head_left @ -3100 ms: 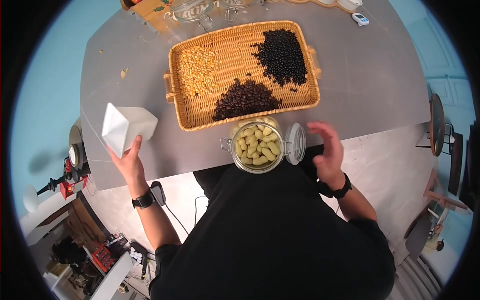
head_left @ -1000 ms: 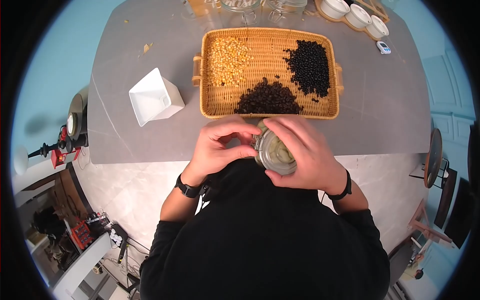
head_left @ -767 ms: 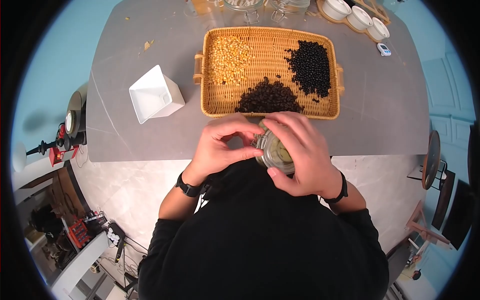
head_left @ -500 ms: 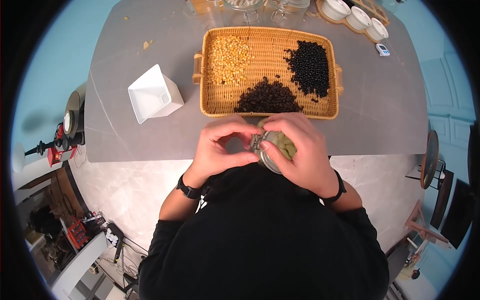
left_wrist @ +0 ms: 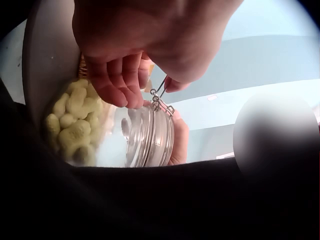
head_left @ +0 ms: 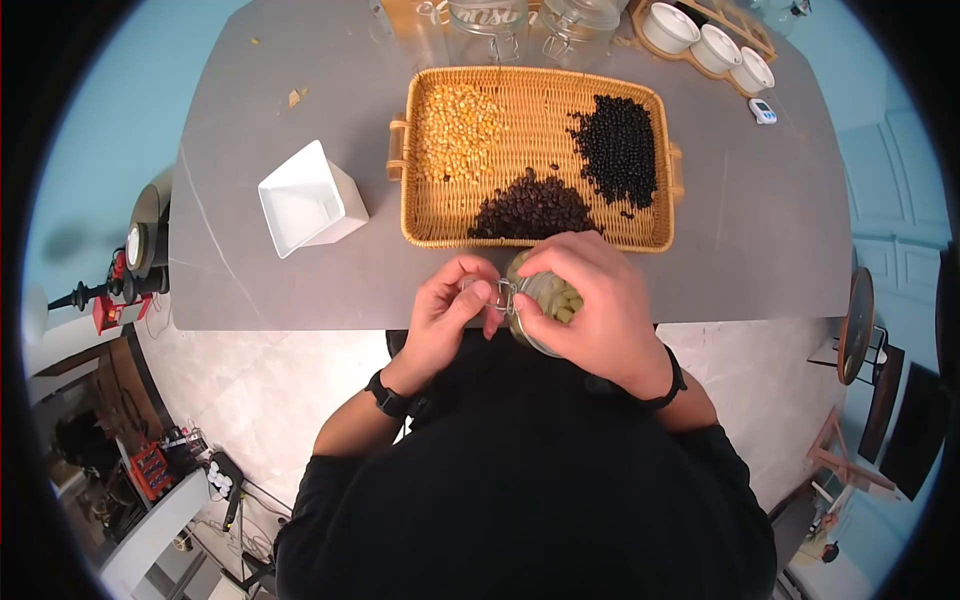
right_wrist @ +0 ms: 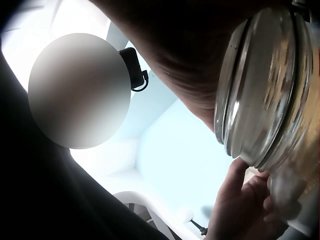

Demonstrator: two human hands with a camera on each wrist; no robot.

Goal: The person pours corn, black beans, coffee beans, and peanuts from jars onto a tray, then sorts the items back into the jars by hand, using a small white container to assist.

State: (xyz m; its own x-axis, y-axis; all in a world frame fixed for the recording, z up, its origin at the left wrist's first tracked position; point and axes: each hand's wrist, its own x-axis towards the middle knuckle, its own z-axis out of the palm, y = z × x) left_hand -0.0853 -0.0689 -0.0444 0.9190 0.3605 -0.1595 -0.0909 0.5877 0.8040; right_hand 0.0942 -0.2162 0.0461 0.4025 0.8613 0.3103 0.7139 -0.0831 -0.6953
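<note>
A glass jar (head_left: 551,297) of peanuts in their shells stands at the table's front edge, its glass lid down over the mouth. The right hand (head_left: 607,315) grips the lid and rim from the right, thumb near the clasp. At the jar's left side the left hand (head_left: 447,312) pinches the wire clasp (head_left: 502,295) between thumb and fingers. In the left wrist view the wire (left_wrist: 160,90) runs from the lid's rim up to the left hand (left_wrist: 145,45), and peanuts (left_wrist: 75,120) show through the glass. The right wrist view shows the lid's ridged glass edge (right_wrist: 257,90) close up.
Behind the jar lies a wicker tray (head_left: 540,78) with corn kernels (head_left: 458,130), dark brown beans (head_left: 533,206) and black beans (head_left: 617,150). A white square container (head_left: 312,200) lies tipped at the left. Glass jars (head_left: 487,18), white bowls (head_left: 670,30) and a small timer (head_left: 763,111) stand at the back.
The white container has been let go at the left, and the jar's lid has come down. Both hands have moved to the jar. Lately the left hand has drawn slightly left with the clasp wire.
</note>
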